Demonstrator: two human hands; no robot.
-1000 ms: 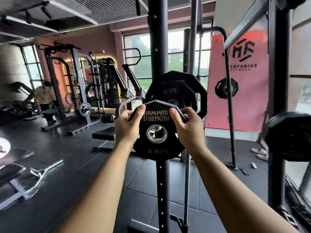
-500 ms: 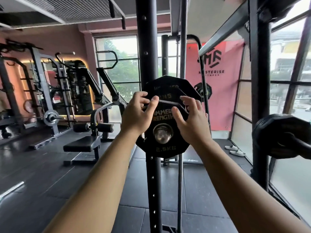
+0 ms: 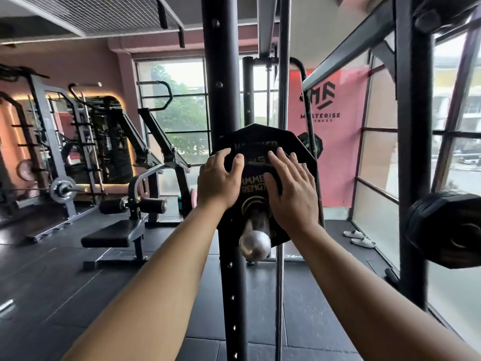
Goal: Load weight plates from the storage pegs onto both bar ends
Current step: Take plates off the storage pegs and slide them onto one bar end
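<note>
Ctr of frame: a small black many-sided rubber weight plate w/ gold "HAMMER STRENGTH" lettering [image 3: 254,182] sits on a chrome steel peg [image 3: 255,244]. The peg's rounded end sticks out toward the camera, just below the hands. Directly behind, on the same peg & touching, is a larger black rubber plate [image 3: 260,136]; its rim shows above & to both sides of the small one. Both hang in front of a black steel upright post w/ bolt holes [image 3: 221,74] that runs top to bottom thru the frame ctr.

L hand [image 3: 217,181]: not clenched. Fingers are spread & lightly bent, tips at the upper-left rim of the plates, thumb laid on the small plate's face. Can't tell if the tips hook behind its edge.

R hand [image 3: 294,194]: released & flat. Fingers are straight & spread, palm pressing the small plate's face right of the lettering, tips reaching onto the larger plate.

Right edge of frame: another black weight plate [image 3: 447,230], blurred, beside a second black post [image 3: 413,152]. Upper right bkgd: pink banner w/ black logo [image 3: 335,142]. Lower right bkgd: pair of white slippers [image 3: 360,238] on the dark floor. Left of ctr: black padded bench machine w/ roller pads [image 3: 114,233]. Far left: a barbell w/ a silver plate [image 3: 62,190] among the racks.
</note>
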